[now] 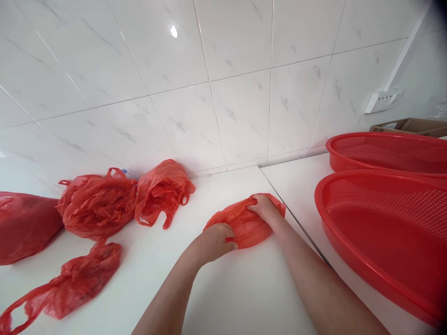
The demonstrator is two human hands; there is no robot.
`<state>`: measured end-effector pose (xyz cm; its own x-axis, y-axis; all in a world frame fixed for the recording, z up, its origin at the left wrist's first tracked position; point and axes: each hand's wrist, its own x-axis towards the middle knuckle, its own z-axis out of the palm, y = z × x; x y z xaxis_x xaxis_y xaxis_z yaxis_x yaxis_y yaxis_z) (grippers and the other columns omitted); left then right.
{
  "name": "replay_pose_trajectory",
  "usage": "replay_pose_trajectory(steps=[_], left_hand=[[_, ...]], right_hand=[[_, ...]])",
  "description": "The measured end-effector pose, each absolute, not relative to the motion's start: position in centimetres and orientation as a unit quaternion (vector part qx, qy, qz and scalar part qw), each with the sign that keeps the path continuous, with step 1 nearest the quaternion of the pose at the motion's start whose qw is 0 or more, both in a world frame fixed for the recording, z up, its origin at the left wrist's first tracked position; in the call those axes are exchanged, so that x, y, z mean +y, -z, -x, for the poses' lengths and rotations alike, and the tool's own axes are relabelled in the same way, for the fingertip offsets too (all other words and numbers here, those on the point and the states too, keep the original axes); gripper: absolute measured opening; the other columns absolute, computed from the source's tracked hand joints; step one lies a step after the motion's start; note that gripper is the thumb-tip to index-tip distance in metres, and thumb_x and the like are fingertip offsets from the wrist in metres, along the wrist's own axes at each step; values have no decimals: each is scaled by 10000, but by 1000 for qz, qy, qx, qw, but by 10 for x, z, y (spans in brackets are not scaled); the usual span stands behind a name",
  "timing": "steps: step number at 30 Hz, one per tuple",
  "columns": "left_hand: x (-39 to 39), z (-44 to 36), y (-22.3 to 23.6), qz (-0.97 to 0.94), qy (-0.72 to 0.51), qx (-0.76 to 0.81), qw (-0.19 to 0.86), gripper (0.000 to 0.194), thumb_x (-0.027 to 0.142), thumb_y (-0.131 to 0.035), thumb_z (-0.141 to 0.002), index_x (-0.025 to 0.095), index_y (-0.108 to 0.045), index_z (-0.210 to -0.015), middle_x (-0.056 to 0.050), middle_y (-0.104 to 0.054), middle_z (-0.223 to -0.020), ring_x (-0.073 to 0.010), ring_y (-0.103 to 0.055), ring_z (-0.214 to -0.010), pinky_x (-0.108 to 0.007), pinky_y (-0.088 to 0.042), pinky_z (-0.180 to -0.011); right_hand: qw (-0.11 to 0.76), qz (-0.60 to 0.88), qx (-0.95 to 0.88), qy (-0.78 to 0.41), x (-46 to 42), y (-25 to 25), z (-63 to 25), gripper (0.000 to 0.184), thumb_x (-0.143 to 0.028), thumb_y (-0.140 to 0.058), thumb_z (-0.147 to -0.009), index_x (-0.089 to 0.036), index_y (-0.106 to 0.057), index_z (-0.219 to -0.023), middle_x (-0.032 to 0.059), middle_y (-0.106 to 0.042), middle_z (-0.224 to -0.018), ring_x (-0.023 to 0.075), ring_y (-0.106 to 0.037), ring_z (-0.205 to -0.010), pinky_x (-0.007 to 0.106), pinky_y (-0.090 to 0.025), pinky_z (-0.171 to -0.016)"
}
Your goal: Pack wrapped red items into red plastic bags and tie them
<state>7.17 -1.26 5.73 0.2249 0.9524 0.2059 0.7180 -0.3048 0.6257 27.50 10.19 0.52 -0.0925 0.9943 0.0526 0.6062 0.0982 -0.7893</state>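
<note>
A crumpled red plastic bag (247,222) lies on the white counter (223,288) near the middle. My left hand (216,239) grips its near left edge with curled fingers. My right hand (266,208) is closed on its far right part, pressing it to the counter. Both forearms reach in from the bottom of the view.
Several other red plastic bags lie at the left: one bulging (161,190), one crumpled (98,202), one at the edge (24,225), one flat (70,284). Two red perforated baskets (384,218) (387,151) sit at the right. A tiled wall, socket (382,100) and cardboard box (410,125) stand behind.
</note>
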Motion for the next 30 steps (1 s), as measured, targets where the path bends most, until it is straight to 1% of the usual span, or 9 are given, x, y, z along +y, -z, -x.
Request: replay_pose_trajectory(steps=[3, 6, 8, 11, 14, 17, 23, 26, 30], left_hand=[[-10, -73, -64, -807, -229, 526, 140, 205, 268, -531, -829, 313, -680, -963, -24, -635, -1132, -220, -620, -951, -347, -527, -758], [0, -70, -59, -749, -326, 577, -19, 241, 253, -517, -841, 284, -651, -1039, -65, -513, -1318, -284, -457, -1230, -462, -413, -993], [8, -65, -47, -675, -383, 631, 8, 328, 298, -566, -816, 269, -592, -1142, -100, -453, -1362, -302, -418, -1263, -473, -416, -989], [16, -55, -26, -541, -464, 674, 196, 549, 399, -601, -791, 252, -429, -1291, -136, -485, -1293, -255, -547, -1116, -395, -504, -859], [18, -49, -10, -439, -528, 661, 303, 524, 451, -602, -782, 232, -445, -1232, -112, -562, -1127, -193, -615, -928, -342, -518, -787], [18, -46, -2, -396, -585, 622, 339, 445, 463, -614, -768, 230, -503, -1130, -72, -596, -1010, -171, -618, -844, -323, -512, -747], [20, -43, 4, -351, -666, 538, 380, 344, 441, -645, -743, 197, -548, -965, -25, -604, -842, -139, -593, -723, -273, -490, -665], [20, -44, 3, -349, -671, 529, 384, 338, 433, -660, -730, 198, -553, -949, -5, -588, -793, -129, -576, -691, -256, -475, -640], [17, -46, -2, -352, -674, 520, 390, 357, 470, -645, -737, 203, -558, -958, 8, -576, -774, -125, -557, -655, -255, -466, -615]], right_hand=[[305, 604, -675, -294, 97, -11, -276, 40, -242, -573, -737, -215, -587, -765, 13, -641, -728, 156, -576, -619, 266, -369, -552], [297, 621, -678, -256, 92, -16, -272, 45, -212, -543, -766, -208, -587, -759, 24, -628, -739, 159, -559, -614, 277, -354, -559], [297, 637, -677, -219, 87, -20, -266, 149, -211, -469, -830, -192, -588, -742, 51, -606, -735, 175, -550, -646, 292, -341, -576], [302, 664, -675, -113, 78, -25, -249, 305, -263, -349, -914, -166, -612, -791, 99, -584, -773, 212, -547, -724, 311, -331, -597], [301, 640, -706, 35, 65, -25, -227, 326, -339, -361, -928, -148, -625, -908, 126, -579, -889, 219, -538, -771, 309, -342, -602], [293, 585, -751, 87, 56, -19, -210, 302, -376, -413, -917, -160, -615, -975, 122, -573, -957, 229, -519, -847, 328, -371, -680], [179, 577, -796, 23, 60, 0, -215, 268, -419, -524, -857, -197, -634, -960, 108, -584, -1017, 263, -526, -909, 378, -386, -725], [200, 579, -790, 38, 60, 0, -220, 283, -415, -522, -864, -198, -631, -1011, 107, -590, -1021, 265, -533, -927, 397, -398, -756], [284, 561, -773, 83, 52, -8, -217, 285, -347, -538, -867, -198, -613, -1097, 110, -587, -1101, 259, -528, -1003, 404, -406, -837]])
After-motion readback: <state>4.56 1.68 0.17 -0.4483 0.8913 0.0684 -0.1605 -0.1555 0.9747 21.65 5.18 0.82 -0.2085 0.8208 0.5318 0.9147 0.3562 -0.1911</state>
